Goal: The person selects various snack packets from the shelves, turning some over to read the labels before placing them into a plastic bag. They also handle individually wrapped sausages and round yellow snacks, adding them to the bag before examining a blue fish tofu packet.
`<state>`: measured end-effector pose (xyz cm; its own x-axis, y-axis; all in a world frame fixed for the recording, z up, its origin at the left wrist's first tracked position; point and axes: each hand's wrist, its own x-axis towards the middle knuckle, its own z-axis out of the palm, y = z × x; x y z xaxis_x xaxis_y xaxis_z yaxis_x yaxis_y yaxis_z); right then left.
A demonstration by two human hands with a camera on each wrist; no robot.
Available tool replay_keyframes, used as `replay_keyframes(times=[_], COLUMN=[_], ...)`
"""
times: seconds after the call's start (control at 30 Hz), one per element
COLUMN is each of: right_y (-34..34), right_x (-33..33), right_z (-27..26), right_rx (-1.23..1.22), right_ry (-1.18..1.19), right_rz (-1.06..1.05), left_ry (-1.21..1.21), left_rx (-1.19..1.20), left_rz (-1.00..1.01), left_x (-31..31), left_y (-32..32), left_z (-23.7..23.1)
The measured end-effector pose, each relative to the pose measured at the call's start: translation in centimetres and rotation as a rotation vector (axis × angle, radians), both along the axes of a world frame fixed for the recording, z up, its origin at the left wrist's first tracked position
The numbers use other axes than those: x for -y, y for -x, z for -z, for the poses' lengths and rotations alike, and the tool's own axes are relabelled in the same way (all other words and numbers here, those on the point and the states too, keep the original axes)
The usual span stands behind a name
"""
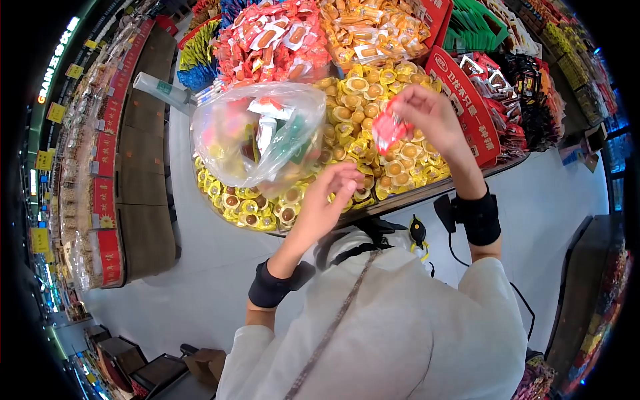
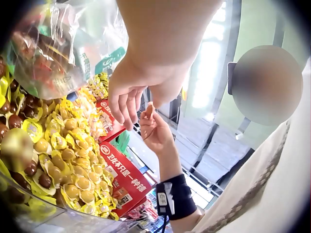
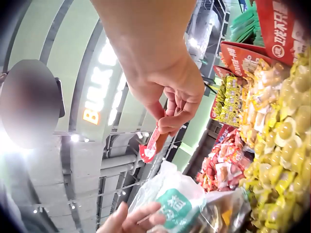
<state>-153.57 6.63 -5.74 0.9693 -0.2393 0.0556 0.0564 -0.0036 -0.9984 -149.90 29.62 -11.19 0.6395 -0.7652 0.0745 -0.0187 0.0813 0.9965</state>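
Note:
My right hand [image 1: 435, 121] pinches a small red-and-white snack packet [image 1: 387, 133] between thumb and fingers, held above the yellow-wrapped eggs [image 1: 400, 170]. In the right wrist view the packet [image 3: 151, 145] hangs below the fingertips. To its left, my left hand [image 1: 327, 203] is over the front of the egg display with loosely bent fingers and nothing in it. A clear plastic bag [image 1: 223, 160] with several packets inside rests on the eggs just beyond the left hand. Green print [image 3: 175, 206] shows on the bag in the right wrist view.
Red packets [image 1: 267, 40] and orange packets [image 1: 373, 33] are heaped at the back of the display. Red cardboard signs [image 1: 463, 100] stand to the right, before dark packets [image 1: 520, 83]. A shelf unit [image 1: 143, 167] lines the aisle at left.

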Motion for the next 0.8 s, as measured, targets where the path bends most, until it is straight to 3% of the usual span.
replay_keyframes(times=[0.17,0.43,0.53,0.8], right_y=[2.7,1.6,0.7,0.9], right_x=[-2.1,-2.4,-2.3,-3.4], right_z=[3.0,3.8,3.7,4.5], right_rx=[-0.089,-0.005,-0.005,0.065], right_ry=[-0.041,0.000,-0.178,-0.293], right_rz=[-0.029,-0.017,0.031,0.086], left_ry=[0.076,-0.022,0.072,0.170], left_rx=[-0.220,-0.260,-0.266,-0.367], left_rz=[0.064,0.016,-0.031,-0.203], left_x=[1.9,3.7,3.9,3.9], left_y=[-0.1,-0.6,-1.4,-0.5], left_z=[-0.4,-0.9,-0.2,-0.3])
